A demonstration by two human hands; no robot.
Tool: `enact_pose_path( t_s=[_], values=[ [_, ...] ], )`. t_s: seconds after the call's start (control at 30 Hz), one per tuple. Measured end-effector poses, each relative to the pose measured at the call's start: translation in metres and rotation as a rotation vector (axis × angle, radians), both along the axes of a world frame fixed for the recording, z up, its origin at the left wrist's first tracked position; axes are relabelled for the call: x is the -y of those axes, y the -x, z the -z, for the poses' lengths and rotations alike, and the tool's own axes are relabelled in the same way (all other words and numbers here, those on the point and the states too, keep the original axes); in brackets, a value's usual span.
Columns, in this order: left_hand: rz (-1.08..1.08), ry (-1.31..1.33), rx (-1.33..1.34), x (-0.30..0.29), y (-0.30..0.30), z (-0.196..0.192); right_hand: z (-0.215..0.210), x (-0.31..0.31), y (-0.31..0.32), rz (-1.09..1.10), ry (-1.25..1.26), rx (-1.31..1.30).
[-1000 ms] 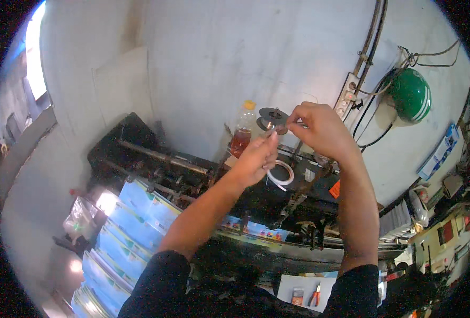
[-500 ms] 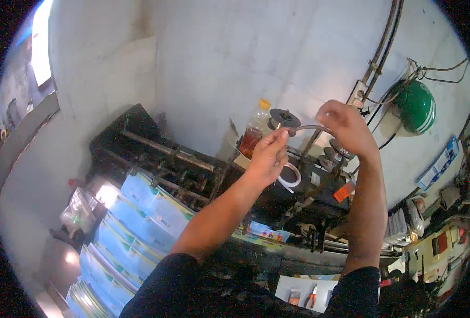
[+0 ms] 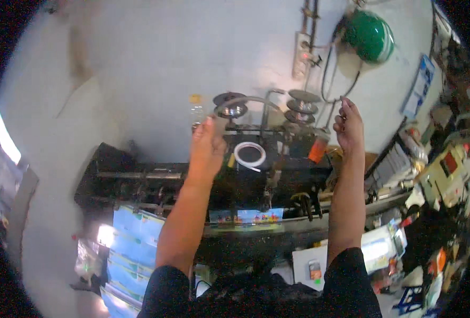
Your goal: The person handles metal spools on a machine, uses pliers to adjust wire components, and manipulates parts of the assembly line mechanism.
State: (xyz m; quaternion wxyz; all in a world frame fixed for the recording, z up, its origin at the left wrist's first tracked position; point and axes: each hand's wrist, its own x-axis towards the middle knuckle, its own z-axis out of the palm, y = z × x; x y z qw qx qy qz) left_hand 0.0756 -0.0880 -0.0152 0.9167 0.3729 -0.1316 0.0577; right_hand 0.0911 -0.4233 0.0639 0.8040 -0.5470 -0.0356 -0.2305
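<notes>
In the head view, the left hand (image 3: pixel 207 148) reaches up at about twelve o'clock, fingers together and stretched, its tips just below a dark metal disc (image 3: pixel 229 110) on the black machine (image 3: pixel 155 185). The right hand (image 3: pixel 348 124), at about one o'clock, is pinched on a thin wire (image 3: pixel 330 108). A white tape ring (image 3: pixel 249 155) lies between the hands. A green helmet (image 3: pixel 371 33) hangs on the wall at one o'clock.

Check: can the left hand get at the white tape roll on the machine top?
Probably yes. The left hand is raised just left of the white tape roll, which lies flat and uncovered on the black machine; nothing visible sits between them.
</notes>
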Motion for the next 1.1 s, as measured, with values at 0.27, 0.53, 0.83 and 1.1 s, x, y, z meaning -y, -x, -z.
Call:
enact_pose_path(
  t_s=[0.27, 0.53, 0.83, 1.1],
  values=[
    [-0.220, -0.007, -0.117, 0.017, 0.007, -0.011, 0.074, 0.006, 0.057, -0.296, 0.083, 0.134],
    [-0.185, 0.022, -0.041, 0.012, 0.015, -0.018, 0.099, -0.049, 0.031, -0.473, 0.645, 0.252],
    [-0.264, -0.038, -0.067, 0.010, 0.017, -0.016, 0.122, -0.054, 0.016, -0.448, 0.124, 0.021],
    [-0.220, -0.058, -0.023, -0.001, 0.018, -0.012, 0.134, -0.041, 0.045, -0.384, -0.254, -0.084]
  ],
)
